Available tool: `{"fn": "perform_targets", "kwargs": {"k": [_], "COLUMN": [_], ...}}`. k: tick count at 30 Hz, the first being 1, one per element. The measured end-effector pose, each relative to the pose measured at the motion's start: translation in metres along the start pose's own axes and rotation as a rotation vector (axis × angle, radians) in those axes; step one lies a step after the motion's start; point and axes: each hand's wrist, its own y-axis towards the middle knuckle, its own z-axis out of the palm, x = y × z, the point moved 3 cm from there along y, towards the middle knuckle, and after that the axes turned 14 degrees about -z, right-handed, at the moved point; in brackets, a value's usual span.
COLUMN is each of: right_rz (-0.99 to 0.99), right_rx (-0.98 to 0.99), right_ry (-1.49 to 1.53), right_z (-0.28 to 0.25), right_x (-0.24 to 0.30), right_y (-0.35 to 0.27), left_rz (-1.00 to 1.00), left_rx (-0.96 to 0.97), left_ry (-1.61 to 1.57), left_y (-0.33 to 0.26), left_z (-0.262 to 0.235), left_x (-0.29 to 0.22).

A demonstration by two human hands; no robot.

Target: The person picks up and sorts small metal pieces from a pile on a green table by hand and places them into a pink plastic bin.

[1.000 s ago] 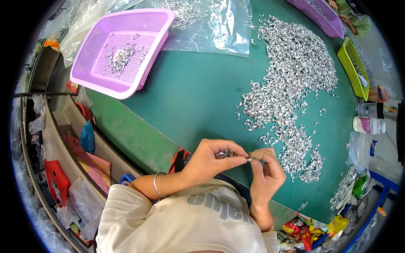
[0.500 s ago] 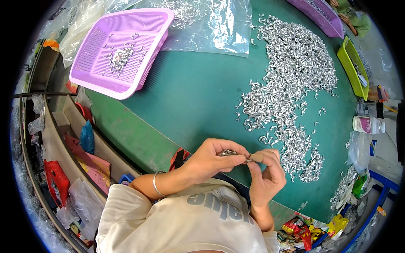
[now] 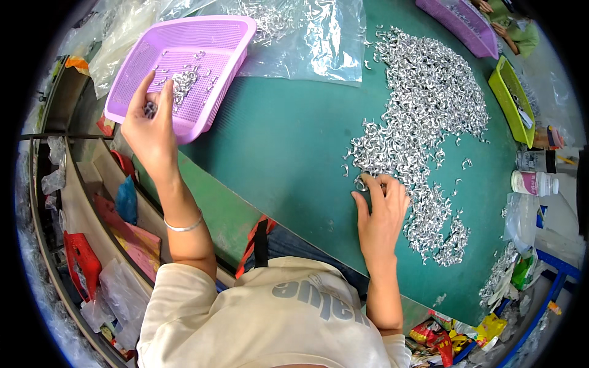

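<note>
The light is bright and rather even. At 12 o'clock, the clear plastic sheet (image 3: 334, 61) gives strong white glare. A soft shadow darkens the green table (image 3: 294, 135) beside the purple basket (image 3: 205, 38), between 10 and 11 o'clock. Toward the rim, straight edges bend; corners are black.

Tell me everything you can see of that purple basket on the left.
The purple basket looks like plastic: rectangular, rounded corners, rimmed, with meshed floor and walls. It stands open-topped at the table's far left, holding a heap of silvery curved pieces, others scattered. The person's left grip overlaps its near side; contact is unclear.
</note>
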Motion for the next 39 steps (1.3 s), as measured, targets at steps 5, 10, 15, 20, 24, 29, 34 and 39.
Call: {"fn": "perform_targets", "kwargs": {"k": [5,10,15,20,24,29,34,39], "right_rz": [-0.031,0.108,0.468,0.571,0.581,0.531,0.462,0.397], "right_rx": [-0.048,-0.241,-0.290,-0.270,-0.305,-0.301,-0.327,-0.327], "right_ry": [-0.017,0.329,1.238,1.515,1.446,1.387,1.260,1.119], "right_z": [0.000,-0.009,-0.011,-0.005,-0.010,-0.013,-0.016,-0.021], "right_x": [-0.007,-0.019,-0.006,0.004,0.011,0.012,0.012,0.015], "right_y": [-0.010,-0.022,-0.034,-0.039,-0.038,-0.040,-0.040,-0.038], "left_rz": [-0.085,-0.798,-0.890,-0.747,-0.647,-0.834,-1.098,-1.284], "left_rx": [0.311,1.340,1.465,1.492,1.440,1.470,1.612,1.694], "left_ry": [-0.205,-0.657,-0.642,-0.648,-0.583,-0.608,-0.628,-0.787], "left_y": [-0.064,-0.148,-0.186,-0.191,-0.189,-0.193,-0.193,-0.197], "left_z": [0.018,0.045,0.055,0.054,0.050,0.046,0.043,0.044], "left_x": [-0.014,-0.008,-0.007,-0.015,-0.015,-0.017,-0.019,-0.018]}}
